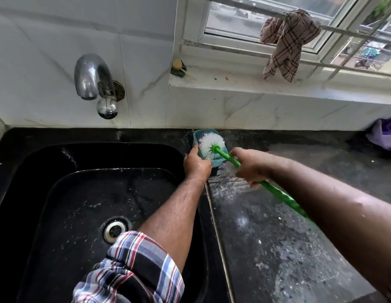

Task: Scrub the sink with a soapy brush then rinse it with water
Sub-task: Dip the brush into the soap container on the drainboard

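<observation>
A black sink (pixel 59 162) fills the lower left, wet, with a metal drain (pixel 114 230) in its floor. A small teal container (pixel 216 161) stands on the counter at the sink's back right corner. My left hand (pixel 196 166) grips its near side. The white bristle head of a green-handled brush (pixel 212 143) sits inside the container. My right hand (pixel 250 166) is closed around the green handle, which runs down to the lower right. A chrome tap (pixel 89 79) juts from the wall above the sink; no water runs from it.
Black speckled counter (pixel 277 248), wet and foamy, lies to the right of the sink. A checked cloth (pixel 286 42) hangs on the window bars. A small sponge and scrub pad (pixel 178 66) sit on the sill. A purple bag (pixel 384 134) is at the far right.
</observation>
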`<state>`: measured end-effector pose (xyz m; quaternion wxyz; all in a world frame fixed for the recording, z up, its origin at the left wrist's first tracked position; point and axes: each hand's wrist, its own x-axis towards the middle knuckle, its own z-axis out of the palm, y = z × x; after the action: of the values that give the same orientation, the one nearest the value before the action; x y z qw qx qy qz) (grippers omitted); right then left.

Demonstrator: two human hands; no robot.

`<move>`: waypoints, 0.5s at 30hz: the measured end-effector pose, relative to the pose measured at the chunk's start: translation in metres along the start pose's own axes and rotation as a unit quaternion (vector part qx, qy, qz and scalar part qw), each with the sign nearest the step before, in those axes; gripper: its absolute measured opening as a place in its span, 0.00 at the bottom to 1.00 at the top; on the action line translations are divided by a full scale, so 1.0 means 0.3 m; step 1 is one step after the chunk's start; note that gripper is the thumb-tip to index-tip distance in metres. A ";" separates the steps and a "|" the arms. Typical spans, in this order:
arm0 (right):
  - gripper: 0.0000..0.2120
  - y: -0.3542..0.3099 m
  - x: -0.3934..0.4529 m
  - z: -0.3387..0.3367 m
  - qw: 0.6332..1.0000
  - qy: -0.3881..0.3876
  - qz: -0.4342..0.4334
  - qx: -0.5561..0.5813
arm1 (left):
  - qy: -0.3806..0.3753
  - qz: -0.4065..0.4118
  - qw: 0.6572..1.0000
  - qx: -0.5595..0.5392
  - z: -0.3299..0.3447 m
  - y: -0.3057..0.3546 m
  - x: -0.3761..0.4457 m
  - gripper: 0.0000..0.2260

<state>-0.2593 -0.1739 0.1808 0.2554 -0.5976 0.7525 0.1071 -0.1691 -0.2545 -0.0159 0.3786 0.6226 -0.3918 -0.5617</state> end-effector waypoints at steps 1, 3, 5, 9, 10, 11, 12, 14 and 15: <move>0.21 0.007 -0.028 0.004 0.996 0.021 -0.016 -0.084 | 0.001 0.000 1.000 -0.001 -0.003 0.000 0.000 0.42; 0.24 0.026 -0.071 0.034 0.977 0.059 -0.049 -0.198 | 0.007 0.004 1.000 0.004 -0.009 0.001 -0.006 0.41; 0.25 0.019 -0.083 0.068 0.972 0.050 -0.053 -0.222 | 0.005 0.012 1.000 0.008 -0.010 0.008 -0.018 0.36; 0.18 -0.053 -0.029 0.073 0.981 0.002 -0.001 -0.193 | -0.002 0.024 1.000 0.018 -0.005 0.017 -0.035 0.30; 0.16 -0.072 -0.011 0.075 0.990 -0.008 0.022 -0.142 | -0.001 0.024 0.999 0.024 -0.007 0.021 -0.036 0.29; 0.14 -0.084 0.010 0.086 0.996 -0.013 0.041 -0.076 | 0.003 0.025 0.999 0.031 -0.011 0.031 -0.042 0.29; 0.12 -0.094 0.029 0.096 0.998 -0.014 0.051 -0.020 | 0.007 0.025 0.999 0.038 -0.018 0.042 -0.050 0.28; 0.11 -0.099 0.062 0.119 0.994 0.001 0.062 0.089 | 0.009 0.033 0.998 0.056 -0.025 0.055 -0.062 0.27; 0.11 -0.094 0.071 0.134 0.987 0.006 0.061 0.151 | 0.011 0.034 0.998 0.060 -0.028 0.061 -0.066 0.26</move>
<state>-0.2255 -0.1804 0.1400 0.3313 -0.5058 0.7965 0.0042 -0.1632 -0.2435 0.0094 0.3636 0.6366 -0.4421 -0.5168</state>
